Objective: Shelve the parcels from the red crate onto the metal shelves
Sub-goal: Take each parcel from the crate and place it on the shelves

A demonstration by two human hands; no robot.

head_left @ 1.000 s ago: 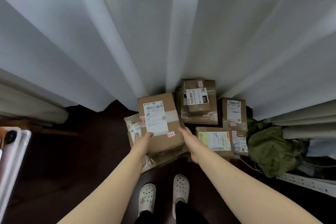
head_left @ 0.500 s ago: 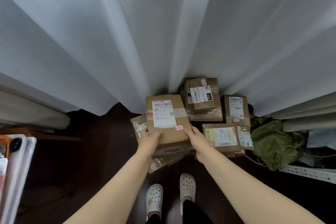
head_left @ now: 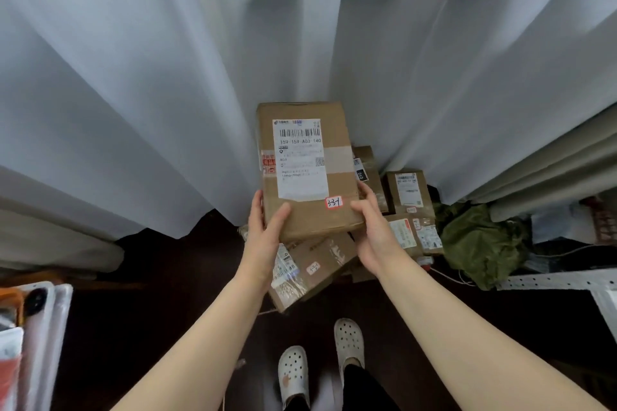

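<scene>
A: White curtain point(head_left: 133, 77) behind. How many parcels?
B: One parcel point(head_left: 307, 170) held up, left hand point(head_left: 267, 230) and right hand point(head_left: 374, 227) fingers gripping its near corners; at least five floor parcels point(head_left: 409, 190) below and right, on the dark floor point(head_left: 150, 310).

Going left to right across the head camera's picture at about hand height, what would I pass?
Pile of pale items → left hand → cardboard box → right hand → green cloth bundle → perforated metal rail.
</scene>
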